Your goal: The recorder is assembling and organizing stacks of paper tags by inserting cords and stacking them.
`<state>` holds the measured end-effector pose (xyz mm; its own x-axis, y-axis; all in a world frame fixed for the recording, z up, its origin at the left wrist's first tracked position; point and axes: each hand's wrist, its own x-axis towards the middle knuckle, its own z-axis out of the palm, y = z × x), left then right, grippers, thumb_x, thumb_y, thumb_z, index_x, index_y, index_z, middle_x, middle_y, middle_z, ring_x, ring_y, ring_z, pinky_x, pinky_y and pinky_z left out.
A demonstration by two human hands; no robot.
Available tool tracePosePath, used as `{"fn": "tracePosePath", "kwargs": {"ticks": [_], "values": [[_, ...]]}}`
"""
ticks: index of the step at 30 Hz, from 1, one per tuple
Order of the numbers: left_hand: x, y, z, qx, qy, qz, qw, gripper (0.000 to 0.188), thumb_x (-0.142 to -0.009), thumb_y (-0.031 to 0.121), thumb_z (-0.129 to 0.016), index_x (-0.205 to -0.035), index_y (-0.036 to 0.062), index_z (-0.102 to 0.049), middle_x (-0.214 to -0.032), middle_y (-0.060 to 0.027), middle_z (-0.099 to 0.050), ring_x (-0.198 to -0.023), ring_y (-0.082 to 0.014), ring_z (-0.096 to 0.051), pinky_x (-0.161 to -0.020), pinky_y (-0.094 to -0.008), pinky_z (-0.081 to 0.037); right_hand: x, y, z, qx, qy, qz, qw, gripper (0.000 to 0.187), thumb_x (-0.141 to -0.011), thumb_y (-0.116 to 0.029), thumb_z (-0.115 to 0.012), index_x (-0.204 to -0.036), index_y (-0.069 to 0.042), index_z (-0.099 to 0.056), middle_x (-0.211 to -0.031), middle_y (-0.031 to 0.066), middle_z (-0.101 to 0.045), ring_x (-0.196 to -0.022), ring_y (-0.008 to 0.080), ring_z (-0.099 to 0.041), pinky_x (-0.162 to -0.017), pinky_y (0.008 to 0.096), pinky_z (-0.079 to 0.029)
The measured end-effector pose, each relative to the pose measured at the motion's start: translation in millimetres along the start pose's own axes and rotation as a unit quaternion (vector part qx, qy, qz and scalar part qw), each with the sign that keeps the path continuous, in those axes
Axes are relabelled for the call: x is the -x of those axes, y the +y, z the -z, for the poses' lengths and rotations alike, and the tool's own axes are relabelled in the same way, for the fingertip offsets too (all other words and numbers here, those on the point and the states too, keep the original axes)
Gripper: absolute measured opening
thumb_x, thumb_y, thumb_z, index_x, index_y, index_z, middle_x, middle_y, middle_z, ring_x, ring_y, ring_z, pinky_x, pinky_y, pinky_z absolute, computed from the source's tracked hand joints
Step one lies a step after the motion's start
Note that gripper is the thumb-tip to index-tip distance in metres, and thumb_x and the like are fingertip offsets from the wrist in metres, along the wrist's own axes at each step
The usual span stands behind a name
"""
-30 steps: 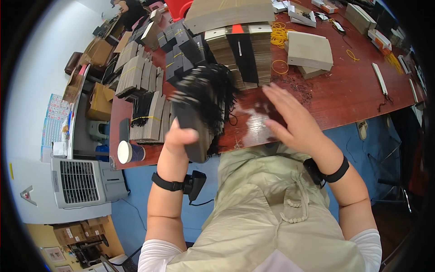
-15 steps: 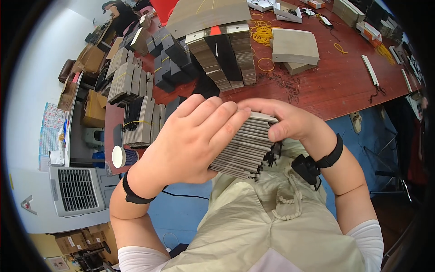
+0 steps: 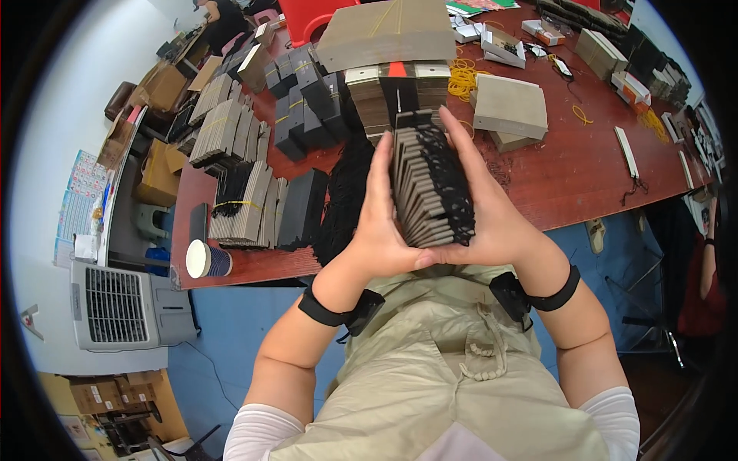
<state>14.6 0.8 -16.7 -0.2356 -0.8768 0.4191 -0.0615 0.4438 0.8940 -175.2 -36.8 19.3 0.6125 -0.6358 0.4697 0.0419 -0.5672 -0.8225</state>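
Note:
Between my two hands stands a stack of thin grey cards (image 3: 411, 184), with a mass of black cords along its right side. My left hand (image 3: 375, 223) presses flat along the stack's left side, fingers pointing up. My right hand (image 3: 490, 215) lies along the corded side, its fingers also stretched upward. Both thumbs meet below the stack's near end. The stack is above my lap, at the table's front edge. Just left of my left hand hangs a large bundle of black cords (image 3: 344, 196) on the table.
On the red-brown table (image 3: 569, 180) are banded card stacks (image 3: 240, 211), dark grey blocks (image 3: 296, 127), a large grey board (image 3: 384, 38) and yellow rubber bands (image 3: 463, 79). A paper cup (image 3: 206, 260) sits at the left corner. Another person's arm (image 3: 709, 257) shows at far right.
The card stack has turned from slanted to upright, its cords now facing right. My left hand has gone from lying over it to its left side; my right hand has straightened its fingers alongside.

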Motion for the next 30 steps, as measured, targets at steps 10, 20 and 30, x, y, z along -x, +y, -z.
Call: {"fn": "tracePosePath", "kwargs": {"ticks": [10, 20, 30], "values": [[27, -45, -11, -0.016, -0.042, 0.096, 0.994, 0.150, -0.055, 0.038, -0.091, -0.150, 0.0010, 0.020, -0.154, -0.0293, -0.011, -0.145, -0.0420, -0.017, -0.116, -0.0468, -0.022, 19, 39, -19, 0.066, -0.046, 0.015, 0.997, 0.144, -0.053, -0.047, -0.093, -0.154, -0.002, 0.000, -0.155, 0.0236, -0.019, -0.145, 0.0376, -0.022, -0.116, 0.0444, -0.023], [18, -51, -13, -0.127, -0.001, -0.072, 0.989, 0.152, -0.056, 0.048, -0.090, -0.150, 0.0011, 0.020, -0.150, -0.0295, -0.016, -0.141, -0.0439, -0.023, -0.114, -0.0483, -0.025, 8, 8, -7, 0.226, -0.050, -0.006, 0.973, 0.124, -0.058, -0.057, -0.085, -0.151, -0.003, -0.022, -0.152, 0.0290, -0.022, -0.133, 0.0465, -0.036, -0.111, 0.0513, -0.031], [17, -58, -24, -0.023, 0.001, -0.054, 0.998, 0.142, -0.068, 0.056, -0.081, -0.149, 0.0036, 0.024, -0.158, -0.0248, -0.004, -0.146, -0.0371, -0.018, -0.118, -0.0464, -0.019, 6, 6, -9, 0.205, -0.061, -0.003, 0.977, 0.118, -0.066, -0.055, -0.082, -0.151, -0.001, -0.020, -0.159, 0.0199, -0.018, -0.141, 0.0380, -0.033, -0.114, 0.0481, -0.029]]}}
